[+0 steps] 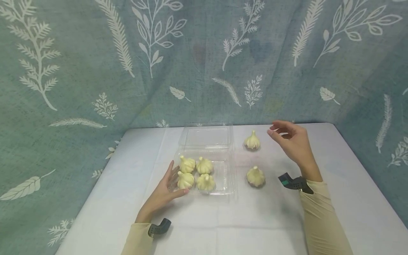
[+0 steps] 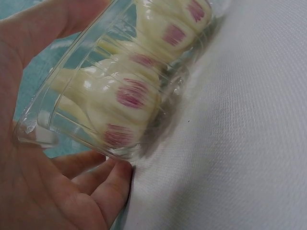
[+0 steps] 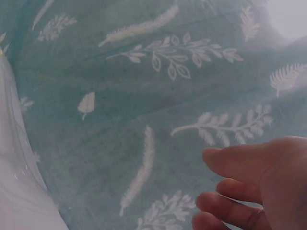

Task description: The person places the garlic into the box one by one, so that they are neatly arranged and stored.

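A clear plastic clamshell container (image 1: 222, 177) lies on the table with its lid folded back. Several garlic bulbs (image 1: 205, 165) stand in its left part, stems up. My left hand (image 1: 163, 194) holds the container at its left side, thumb by the near edge. The left wrist view shows purple streaks on the bulbs through the clear wall, with the hand (image 2: 53, 143) around the corner. To the right of the container, one garlic bulb (image 1: 255, 177) sits nearer and another garlic bulb (image 1: 253, 141) farther back. Raised beside the farther bulb, my right hand (image 1: 293, 141) is empty, its fingers loosely bent.
The open lid (image 1: 207, 137) reaches toward the table's back edge. A white cloth covers the table (image 1: 255, 219). Behind it hangs a green-blue curtain (image 1: 204, 63) with white leaf patterns. Each wrist wears a dark camera band (image 1: 296, 183).
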Available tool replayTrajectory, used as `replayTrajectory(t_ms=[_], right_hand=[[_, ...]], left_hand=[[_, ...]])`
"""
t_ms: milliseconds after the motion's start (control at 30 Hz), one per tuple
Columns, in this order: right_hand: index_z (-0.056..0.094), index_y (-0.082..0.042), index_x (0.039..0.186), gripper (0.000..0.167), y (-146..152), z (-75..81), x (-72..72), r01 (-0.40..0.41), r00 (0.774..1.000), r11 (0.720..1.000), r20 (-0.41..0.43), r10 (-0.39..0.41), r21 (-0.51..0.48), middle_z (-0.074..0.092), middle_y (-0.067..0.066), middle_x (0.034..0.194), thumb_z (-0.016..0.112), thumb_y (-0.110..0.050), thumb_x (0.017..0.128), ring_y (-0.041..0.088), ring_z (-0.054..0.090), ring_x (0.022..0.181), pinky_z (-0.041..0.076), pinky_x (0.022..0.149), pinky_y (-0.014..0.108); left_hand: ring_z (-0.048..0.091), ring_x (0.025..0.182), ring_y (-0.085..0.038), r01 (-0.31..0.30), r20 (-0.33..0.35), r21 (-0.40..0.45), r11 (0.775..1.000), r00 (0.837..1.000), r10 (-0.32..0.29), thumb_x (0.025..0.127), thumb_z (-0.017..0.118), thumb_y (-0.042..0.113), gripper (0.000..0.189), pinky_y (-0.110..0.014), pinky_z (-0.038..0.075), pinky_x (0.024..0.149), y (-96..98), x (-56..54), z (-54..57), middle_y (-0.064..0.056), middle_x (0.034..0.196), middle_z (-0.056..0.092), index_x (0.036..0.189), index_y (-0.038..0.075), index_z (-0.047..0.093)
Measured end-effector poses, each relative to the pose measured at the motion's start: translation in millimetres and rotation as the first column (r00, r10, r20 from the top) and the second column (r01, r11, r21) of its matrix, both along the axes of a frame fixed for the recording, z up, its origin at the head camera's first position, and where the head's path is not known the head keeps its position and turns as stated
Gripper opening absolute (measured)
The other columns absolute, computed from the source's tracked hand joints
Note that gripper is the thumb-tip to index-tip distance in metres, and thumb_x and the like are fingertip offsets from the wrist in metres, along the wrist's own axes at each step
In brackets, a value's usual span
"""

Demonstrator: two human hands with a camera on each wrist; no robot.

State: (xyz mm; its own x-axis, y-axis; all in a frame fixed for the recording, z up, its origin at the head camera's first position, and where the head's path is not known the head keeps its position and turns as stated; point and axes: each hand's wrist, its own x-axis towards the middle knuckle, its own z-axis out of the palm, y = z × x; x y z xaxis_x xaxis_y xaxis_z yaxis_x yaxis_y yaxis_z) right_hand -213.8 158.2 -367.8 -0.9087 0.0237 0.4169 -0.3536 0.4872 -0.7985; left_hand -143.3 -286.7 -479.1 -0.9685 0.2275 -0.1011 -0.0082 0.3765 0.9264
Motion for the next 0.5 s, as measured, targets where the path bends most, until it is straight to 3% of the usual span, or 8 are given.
replayTrajectory(t_ms=[500], right_hand=[[0.069,-0.006,0.132,0.044,15.4,-26.8,-21.5,0.131,0.989,0.989,0.083,-0.126,-0.062,0.071,0.019,0.12,0.073,-0.032,0.098,-0.004,0.059,0.096,0.048,0.082,0.01]], left_hand=[[0.02,0.159,-0.046,0.003,-0.004,0.0,1.0,1.0,-0.003,0.087,0.084,0.03,0.122,-0.057,0.026,0.129,0.0,0.1,-0.5,-0.014,0.175,0.011,0.167,0.029,-0.009]])
